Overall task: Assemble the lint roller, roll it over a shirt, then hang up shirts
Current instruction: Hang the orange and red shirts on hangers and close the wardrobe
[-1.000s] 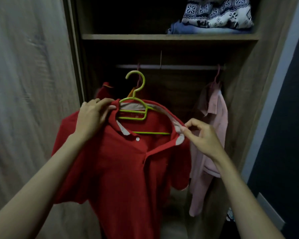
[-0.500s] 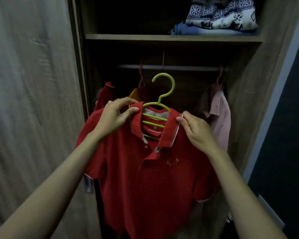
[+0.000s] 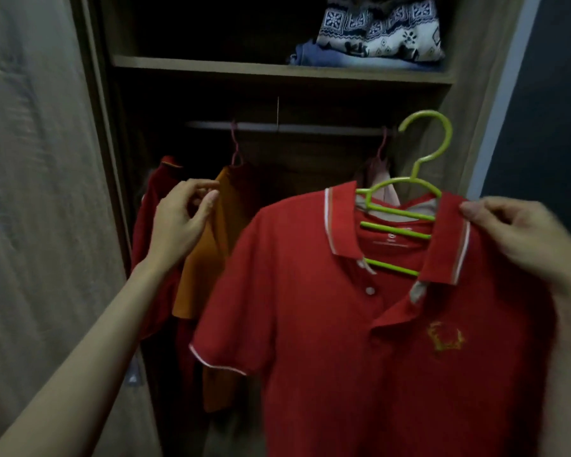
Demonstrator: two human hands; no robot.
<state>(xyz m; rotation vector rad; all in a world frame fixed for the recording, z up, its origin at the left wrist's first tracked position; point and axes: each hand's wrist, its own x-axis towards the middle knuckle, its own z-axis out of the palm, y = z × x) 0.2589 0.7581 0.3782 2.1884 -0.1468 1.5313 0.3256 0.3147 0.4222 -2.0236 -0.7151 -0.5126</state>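
A red polo shirt with a white-trimmed collar hangs on a green hanger, held up in front of the wardrobe at the right. My right hand grips the shirt at its right collar and shoulder. My left hand is off the shirt, out to the left in front of the orange shirt, fingers loosely curled and holding nothing. The green hook is free in the air, to the right of the rail and apart from it.
On the rail hang a dark red shirt, the orange one on a pink hanger, and a pale pink shirt mostly hidden behind the collar. Folded clothes lie on the shelf above. The sliding door stands at left.
My left hand let go of the collar and moved left toward the hanging shirts. My right hand carried the red shirt and hanger to the right.
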